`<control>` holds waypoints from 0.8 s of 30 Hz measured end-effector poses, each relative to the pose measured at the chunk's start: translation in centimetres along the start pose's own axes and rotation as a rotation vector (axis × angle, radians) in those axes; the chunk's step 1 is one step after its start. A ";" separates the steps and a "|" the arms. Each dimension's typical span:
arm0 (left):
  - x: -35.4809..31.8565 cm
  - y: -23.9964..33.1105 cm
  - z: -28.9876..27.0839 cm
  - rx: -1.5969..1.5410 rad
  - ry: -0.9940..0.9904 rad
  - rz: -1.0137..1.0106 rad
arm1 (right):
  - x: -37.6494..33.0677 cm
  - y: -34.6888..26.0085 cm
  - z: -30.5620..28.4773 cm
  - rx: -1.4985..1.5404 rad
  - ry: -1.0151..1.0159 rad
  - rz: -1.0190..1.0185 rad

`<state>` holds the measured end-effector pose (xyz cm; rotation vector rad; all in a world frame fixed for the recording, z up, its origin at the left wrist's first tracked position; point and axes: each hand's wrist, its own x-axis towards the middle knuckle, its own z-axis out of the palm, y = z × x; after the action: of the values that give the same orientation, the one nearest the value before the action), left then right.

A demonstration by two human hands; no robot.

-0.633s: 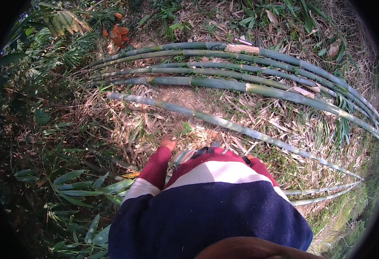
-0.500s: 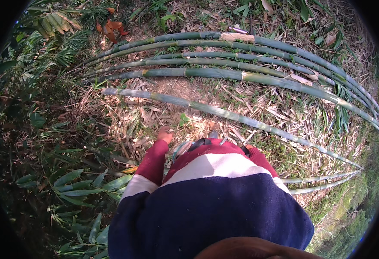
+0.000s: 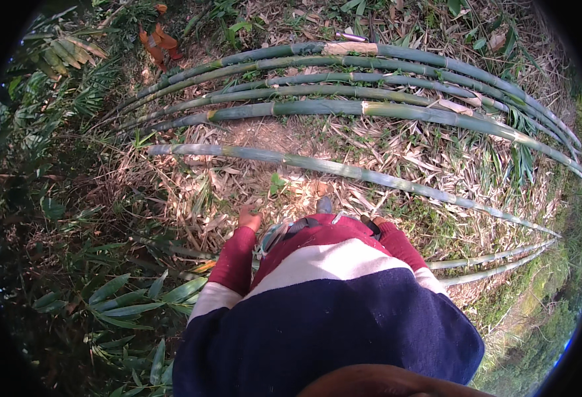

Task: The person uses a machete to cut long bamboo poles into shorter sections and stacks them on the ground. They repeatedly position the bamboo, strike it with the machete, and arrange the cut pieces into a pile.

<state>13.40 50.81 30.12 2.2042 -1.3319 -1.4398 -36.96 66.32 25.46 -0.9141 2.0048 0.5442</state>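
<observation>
My left hand (image 3: pixel 250 217) hangs in front of my left hip, above dry leaf litter. Its fingers look loosely curled in, with nothing visible in them. My right hand (image 3: pixel 378 221) is close against my right hip, beside a dark strap-like piece (image 3: pixel 372 229) at the waist. Its fingers are mostly hidden by the sleeve and body. Ahead of me lies a single long bamboo pole (image 3: pixel 317 164), slanting from the left down to the right. A grey shoe tip (image 3: pixel 324 204) shows below my waist.
Beyond the single pole, several green bamboo poles (image 3: pixel 317 107) lie side by side. Two thinner poles (image 3: pixel 486 260) lie to my right. Leafy bamboo shoots (image 3: pixel 129 301) crowd the left side. Orange-brown dry leaves (image 3: pixel 158 43) lie at the far left, and a grassy strip (image 3: pixel 536 298) runs along the right.
The view has shifted slightly, with the poles now a little further left. My left hand sits slightly lower, and the shoe tip shows more. My right hand stays by the hip.
</observation>
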 end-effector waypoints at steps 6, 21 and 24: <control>0.9 1.6 0.0 0.047 -0.055 0.053 | -3.5 -1.9 -2.5 0.035 -0.023 0.003; 1.8 1.8 0.0 0.104 0.070 0.098 | -4.6 -1.5 -4.5 0.007 -0.025 -0.046; 1.7 0.6 -1.0 0.092 0.060 0.074 | -4.5 -2.3 -4.2 -0.020 -0.032 -0.070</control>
<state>14.06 48.88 29.82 2.2101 -1.4709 -1.3004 -35.65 63.88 31.41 -0.9782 1.9343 0.5373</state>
